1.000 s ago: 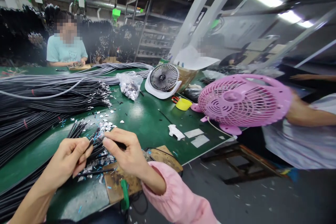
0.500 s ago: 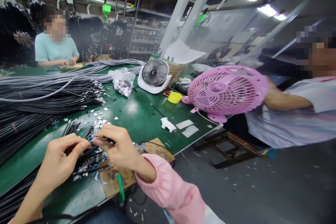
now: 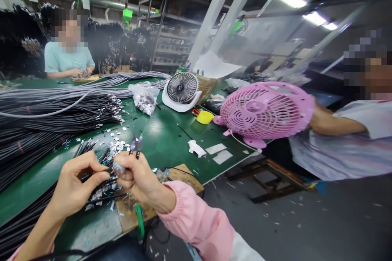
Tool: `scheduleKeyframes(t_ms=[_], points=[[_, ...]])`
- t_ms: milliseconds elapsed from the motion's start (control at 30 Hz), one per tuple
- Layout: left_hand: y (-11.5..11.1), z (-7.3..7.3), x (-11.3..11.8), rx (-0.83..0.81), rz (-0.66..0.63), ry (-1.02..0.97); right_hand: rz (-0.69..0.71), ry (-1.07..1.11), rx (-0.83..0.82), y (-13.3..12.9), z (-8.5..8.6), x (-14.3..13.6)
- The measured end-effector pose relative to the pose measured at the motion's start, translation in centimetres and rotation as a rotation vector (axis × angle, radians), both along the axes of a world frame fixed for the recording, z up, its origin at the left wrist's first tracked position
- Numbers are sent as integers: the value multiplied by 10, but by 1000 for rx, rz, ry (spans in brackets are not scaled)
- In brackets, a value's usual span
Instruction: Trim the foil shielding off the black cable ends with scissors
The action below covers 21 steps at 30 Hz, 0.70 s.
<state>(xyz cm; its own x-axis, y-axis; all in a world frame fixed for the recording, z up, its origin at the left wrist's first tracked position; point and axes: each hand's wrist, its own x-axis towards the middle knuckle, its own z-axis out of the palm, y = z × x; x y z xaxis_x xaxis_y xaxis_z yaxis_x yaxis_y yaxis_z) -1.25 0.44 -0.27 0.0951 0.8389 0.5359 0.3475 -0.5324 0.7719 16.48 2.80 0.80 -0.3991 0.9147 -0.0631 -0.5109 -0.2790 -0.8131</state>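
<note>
My left hand is closed, with thumb and forefinger pinching the end of a black cable. Right beside it, my right hand is wrapped round a pair of small snips, whose metal blades point up above the fist. The snips' handles are hidden in the palm. Its thumb and forefinger are close to the cable end, where bits of foil and blue scrap show; whether they touch the cable I cannot tell. Under both hands lie foil scraps and more black cable ends.
Bundles of black cables and grey cables cover the left of the green table. A plastic bag, a small white fan, yellow tape and a pink fan stand beyond. A wooden board lies at the near edge. Two co-workers sit nearby.
My right hand has turned so that the snips' blades now point up, and its fingers have curled more tightly. My left hand has shifted slightly right, still pinching the cable.
</note>
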Motion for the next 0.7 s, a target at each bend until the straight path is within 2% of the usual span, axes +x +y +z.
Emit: scheduleKeyframes(t_ms=[67,133,233,300,367,533,700], points=[[2,1,-4,-81,10,-52,-183,65,71,5,6,11],[3,2,-6,-199,15,-117,-357,21,161,8,7,15],[0,2,-4,-307,10,-175,-333,-319,393,4,0,8],[-2,3,-2,-319,18,-190,-430,-473,576,-1,-3,1],[-4,4,0,-316,29,-192,-453,-561,664,-4,-3,-4],[-5,2,-2,-291,57,-146,-309,-576,590,-6,2,-4],[-4,-2,0,-272,104,-93,-345,-539,632,-7,1,-7]])
